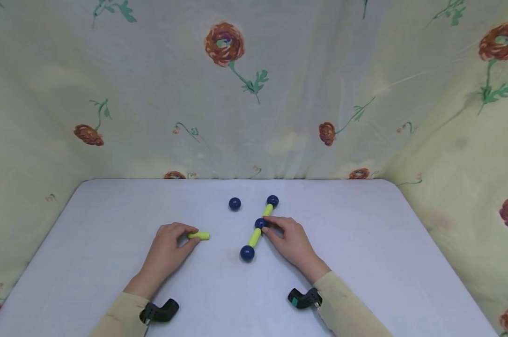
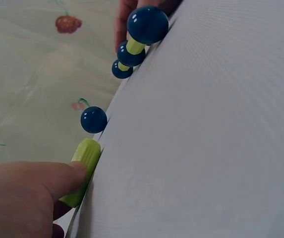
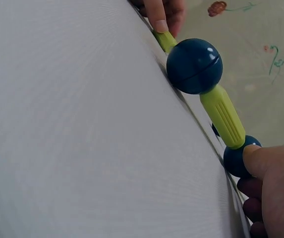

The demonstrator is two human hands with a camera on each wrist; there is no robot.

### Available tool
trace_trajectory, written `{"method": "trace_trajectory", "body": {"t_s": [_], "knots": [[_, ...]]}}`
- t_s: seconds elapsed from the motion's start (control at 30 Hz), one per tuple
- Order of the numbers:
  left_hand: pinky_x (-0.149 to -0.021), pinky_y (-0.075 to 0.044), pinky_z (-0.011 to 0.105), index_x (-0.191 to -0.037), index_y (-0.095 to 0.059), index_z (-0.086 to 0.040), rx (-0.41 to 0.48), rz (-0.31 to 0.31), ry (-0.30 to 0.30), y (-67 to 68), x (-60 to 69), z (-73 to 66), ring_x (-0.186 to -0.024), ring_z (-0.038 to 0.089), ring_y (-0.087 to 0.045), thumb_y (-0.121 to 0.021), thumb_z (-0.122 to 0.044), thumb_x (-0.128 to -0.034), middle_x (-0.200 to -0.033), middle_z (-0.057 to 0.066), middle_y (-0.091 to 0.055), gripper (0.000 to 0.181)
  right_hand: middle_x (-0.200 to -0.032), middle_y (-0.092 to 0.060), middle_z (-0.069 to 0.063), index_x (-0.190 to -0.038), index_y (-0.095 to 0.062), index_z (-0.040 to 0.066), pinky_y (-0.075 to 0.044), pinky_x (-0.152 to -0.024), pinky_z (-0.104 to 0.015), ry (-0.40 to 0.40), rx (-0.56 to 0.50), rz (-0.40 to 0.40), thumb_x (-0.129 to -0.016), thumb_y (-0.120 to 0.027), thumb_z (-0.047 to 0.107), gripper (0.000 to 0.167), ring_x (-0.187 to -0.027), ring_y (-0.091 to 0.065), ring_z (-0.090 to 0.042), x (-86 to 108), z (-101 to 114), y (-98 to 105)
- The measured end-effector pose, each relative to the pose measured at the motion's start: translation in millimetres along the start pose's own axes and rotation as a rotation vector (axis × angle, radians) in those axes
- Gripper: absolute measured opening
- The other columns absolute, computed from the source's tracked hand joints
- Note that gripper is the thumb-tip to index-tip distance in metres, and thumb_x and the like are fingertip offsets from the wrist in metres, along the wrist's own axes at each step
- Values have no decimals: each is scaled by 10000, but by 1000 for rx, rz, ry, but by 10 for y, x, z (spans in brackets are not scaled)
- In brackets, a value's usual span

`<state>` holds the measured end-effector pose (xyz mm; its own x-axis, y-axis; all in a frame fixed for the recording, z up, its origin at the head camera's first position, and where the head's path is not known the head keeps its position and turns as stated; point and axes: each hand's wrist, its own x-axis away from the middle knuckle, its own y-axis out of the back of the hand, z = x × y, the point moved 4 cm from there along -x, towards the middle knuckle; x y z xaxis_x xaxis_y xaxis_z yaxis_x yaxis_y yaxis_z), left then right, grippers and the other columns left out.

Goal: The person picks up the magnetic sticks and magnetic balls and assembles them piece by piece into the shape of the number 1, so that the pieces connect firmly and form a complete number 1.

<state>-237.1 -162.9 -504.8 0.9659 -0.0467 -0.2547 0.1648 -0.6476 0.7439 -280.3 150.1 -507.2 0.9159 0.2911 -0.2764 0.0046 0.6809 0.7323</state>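
i see a chain (image 1: 255,238) of three dark blue balls (image 1: 247,253) and two lime rods (image 1: 268,210) near the middle of the table (image 1: 342,220). i have the right hand (image 1: 290,238) slanting inward, its grip pinching the middle ball (image 1: 260,223) between thumb and fingers. the left hand (image 1: 168,245) angles in opposite, its grip pinching a separate lime rod (image 1: 203,236) left of the chain. beyond both hands sits a loose blue ball (image 1: 234,204).

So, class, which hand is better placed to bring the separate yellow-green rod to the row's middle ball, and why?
Left, I'd judge: the left hand pinches the separate yellow-green rod, while the right hand grips the dark blue middle ball and would probably have to let go.
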Motion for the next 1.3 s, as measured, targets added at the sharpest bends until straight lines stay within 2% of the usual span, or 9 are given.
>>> {"method": "trace_trajectory", "body": {"t_s": [0.13, 0.33, 0.43, 0.63, 0.73, 0.9, 1.1, 1.3], "knots": [[-886, -427, 435, -1024, -736, -154, -11, 7, 3, 3, 0, 2, -1036, 244, -518, -785, -243, -866, -1019, -7, -687, 188, -1115, -689, 75, -1249, -683, 205, -489, -886, -357, -18, -1, -11, -952, -684, 311, 316, -1032, -611, -107, -11, -8, 3], [-847, -433, 431, -1111, -751, -144, -50, 61, 9, -14, 17, -10, -1002, 237, -514, -782, -291, -861, -992, -14, -678, 291, -1101, -685, 103, -1238, -689, 221, -488, -885, -370, -38, -10, -15, -944, -693, 326, 312, -1027, -610, -104, 10, -15, -5], [-834, -434, 435, -1111, -757, -150, -66, 75, 2, -20, 24, -27, -1004, 250, -509, -775, -295, -865, -987, -8, -660, 286, -1105, -686, 105, -1237, -690, 221, -490, -885, -380, -35, -16, -22, -941, -698, 326, 315, -1029, -613, -109, 25, -19, -6], [-834, -428, 413, -1062, -750, -172, -34, 55, -2, -31, 30, -54, -1000, 215, -503, -774, -275, -857, -969, -41, -634, 230, -1108, -682, 109, -1236, -689, 233, -487, -892, -365, -47, -16, -27, -942, -695, 331, 310, -1030, -607, -98, 29, -36, -1], [-788, -419, 384, -1008, -743, -175, 21, 39, -16, -53, 70, -105, -930, 183, -500, -778, -243, -841, -877, -84, -612, 184, -1113, -682, 107, -1235, -689, 232, -487, -896, -365, -46, -20, -24, -943, -694, 333, 309, -1038, -608, -98, 32, -40, -3], [-720, -400, 347, -936, -721, -180, 65, 56, -46, -135, 154, -253, -819, 155, -470, -776, -222, -814, -767, -123, -553, 140, -1114, -684, 107, -1231, -692, 230, -489, -893, -363, -35, -26, -28, -942, -698, 322, 304, -1039, -611, -96, 31, -30, 2], [-696, -405, 336, -917, -712, -194, 70, 81, 2, -173, 193, -360, -776, 126, -473, -793, -218, -799, -745, -134, -558, 145, -1116, -686, 98, -1233, -690, 226, -487, -891, -346, -32, -20, -23, -944, -694, 316, 302, -1034, -609, -88, 16, -31, 4], [-704, -443, 327, -939, -720, -224, 73, 129, 27, -214, 226, -427, -749, 79, -507, -804, -296, -809, -750, -165, -572, 170, -1124, -684, 90, -1236, -688, 232, -487, -893, -350, -37, -15, -12, -951, -680, 335, 303, -1038, -609, -94, 13, -30, 8]]}}
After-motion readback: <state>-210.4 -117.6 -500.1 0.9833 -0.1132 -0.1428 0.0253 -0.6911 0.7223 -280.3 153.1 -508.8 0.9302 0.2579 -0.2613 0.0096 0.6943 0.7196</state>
